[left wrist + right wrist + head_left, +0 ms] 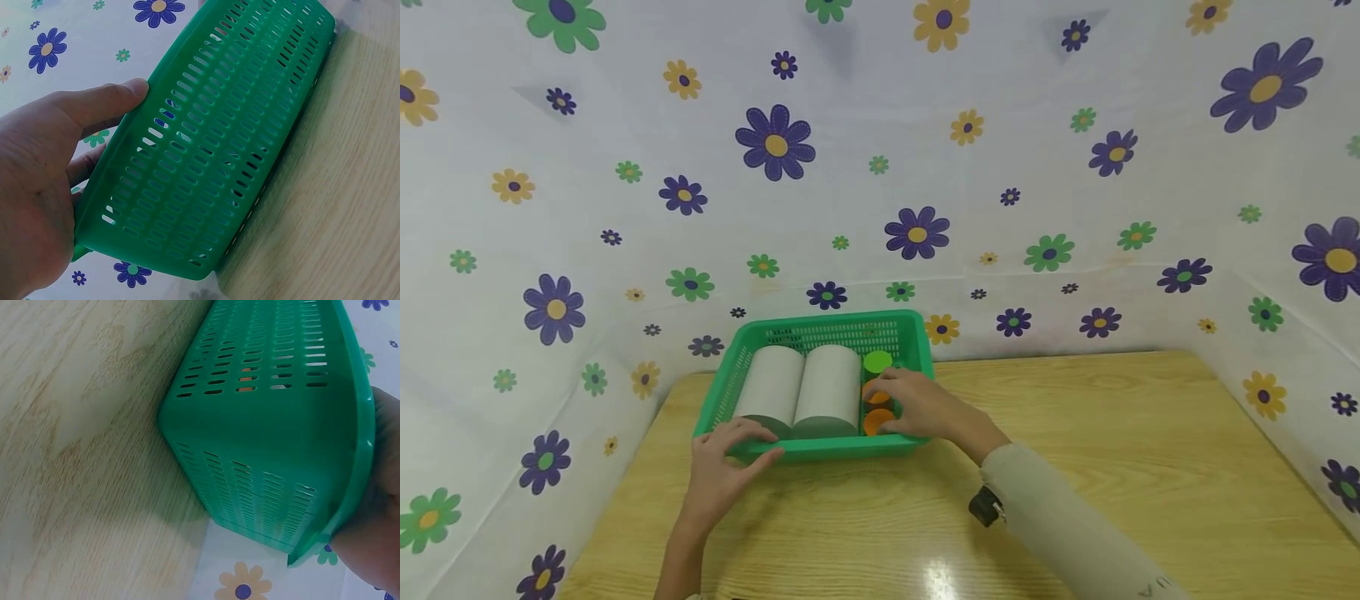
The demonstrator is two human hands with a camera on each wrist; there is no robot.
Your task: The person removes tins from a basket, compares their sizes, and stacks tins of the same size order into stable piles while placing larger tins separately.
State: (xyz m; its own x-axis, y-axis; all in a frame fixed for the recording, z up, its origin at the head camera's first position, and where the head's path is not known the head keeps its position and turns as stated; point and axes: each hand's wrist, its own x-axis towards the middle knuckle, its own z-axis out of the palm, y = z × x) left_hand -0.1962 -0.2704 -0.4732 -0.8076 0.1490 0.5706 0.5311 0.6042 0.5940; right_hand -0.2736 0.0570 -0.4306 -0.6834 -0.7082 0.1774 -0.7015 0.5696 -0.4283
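Note:
A green plastic basket point(820, 450) with slotted walls stands on the table. Inside it, two white paper rolls point(831, 383) lie side by side. Along the basket's right side is a column of round-topped items: a lime-green top point(877, 362) at the back, then an orange top point(876, 392) and a front orange top point(877, 422). My left hand point(718, 467) grips the front-left rim, thumb outside and fingers over the inner side. My right hand point(917, 404) reaches over the right rim, its bent fingers and thumb at the orange tops; the palm hides whether it pinches one.
The light wooden table point(1075, 467) extends in front and to the right of the basket. A white cloth point(850, 200) printed with flowers hangs behind the table and at both sides. A small black device point(985, 506) is strapped at my right wrist.

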